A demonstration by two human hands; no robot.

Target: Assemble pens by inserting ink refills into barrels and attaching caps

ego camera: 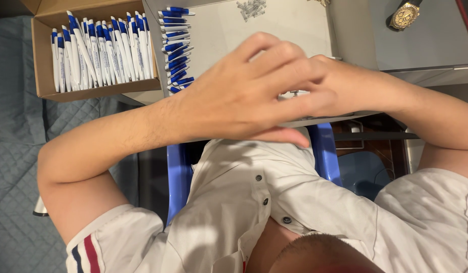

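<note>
Left hand (244, 93) overlaps right hand (345, 83) — fingers spread.

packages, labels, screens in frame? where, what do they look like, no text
Cardboard box: top left, open, brown, rectangular, filled with a row of blue-and-white pens.
Pen barrels: dark print on the white parts, too small to tell.
Watch: top right, round gold dial face.
No screens or signs in view.

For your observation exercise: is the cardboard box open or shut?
Open: the cardboard box has its flap folded back, with blue-and-white pens showing inside.
</note>
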